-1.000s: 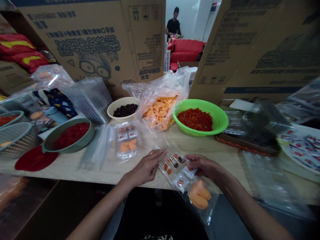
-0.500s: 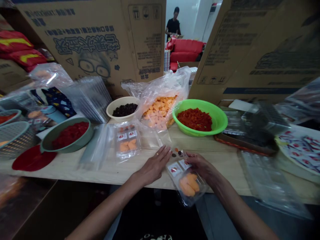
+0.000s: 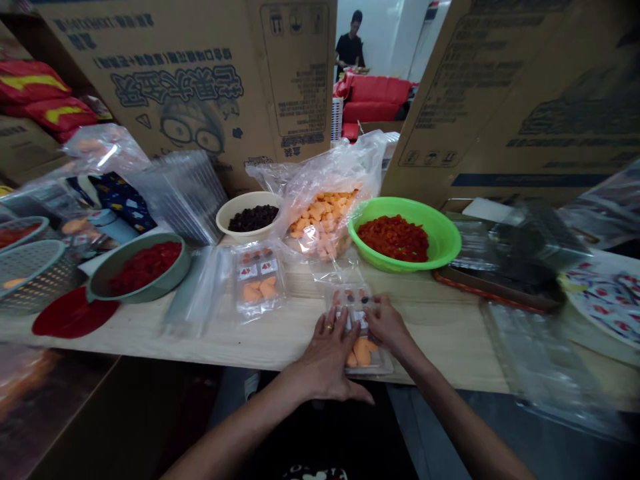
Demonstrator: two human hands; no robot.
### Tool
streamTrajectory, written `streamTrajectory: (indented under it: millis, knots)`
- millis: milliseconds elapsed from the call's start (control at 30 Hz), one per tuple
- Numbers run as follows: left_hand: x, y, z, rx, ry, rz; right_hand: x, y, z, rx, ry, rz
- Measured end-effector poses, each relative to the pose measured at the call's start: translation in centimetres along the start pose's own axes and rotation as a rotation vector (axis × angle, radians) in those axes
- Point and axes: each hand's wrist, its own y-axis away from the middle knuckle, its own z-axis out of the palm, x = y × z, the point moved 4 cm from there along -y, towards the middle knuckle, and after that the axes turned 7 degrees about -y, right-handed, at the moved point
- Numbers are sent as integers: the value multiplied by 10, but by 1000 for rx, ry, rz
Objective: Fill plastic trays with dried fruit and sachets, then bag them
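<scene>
Far left, a wire colander (image 3: 30, 277) sits beside a red round mat (image 3: 73, 312), and a grey-green bowl (image 3: 173, 273) of red pieces stands in front of a stack of clear plastic trays (image 3: 183, 197). Next along, a filled clear packet (image 3: 259, 287) lies flat below a cream bowl (image 3: 227, 217) of dark dried fruit. Centre stage, the left hand (image 3: 327, 357) is spread wide, pressing on a clear packet of orange pieces (image 3: 361, 353), while the right hand (image 3: 387, 327) curls narrow over its upper right; whether it's pinching, I can't tell. That packet sits close to the near edge of the wooden table (image 3: 440, 340), so a careless shove could tip it off, and heavy pressure could crush the contents. Behind, a bag of orange cubes (image 3: 323, 223) and a green basin (image 3: 453, 250) of red pieces crowd the way forward, with loose clear plastic sheets (image 3: 545, 360) to the right.
</scene>
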Motion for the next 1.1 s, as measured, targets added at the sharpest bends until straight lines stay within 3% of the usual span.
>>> streamTrajectory:
  millis: [100,167,267,400,533,733,900,1100]
  knots:
    - [-6,-6,17,31,-24,-21,-19,16,-10,192,639,-199]
    - [-12,-8,22,49,-5,17,-33,27,-4,184,874,-425]
    - [-19,-7,23,75,30,60,-49,29,15,11,1007,-684]
    - [-19,-1,14,128,54,75,-71,5,35,-96,1108,-684]
    - [-15,6,9,147,82,90,-84,-14,35,-100,1127,-623]
    - [-14,7,10,212,65,-41,-61,-19,19,-213,975,-615]
    - [-15,-11,2,182,38,-128,-42,-9,19,-97,914,-703]
    - [-28,-28,4,204,62,-31,-22,-10,10,133,564,-619]
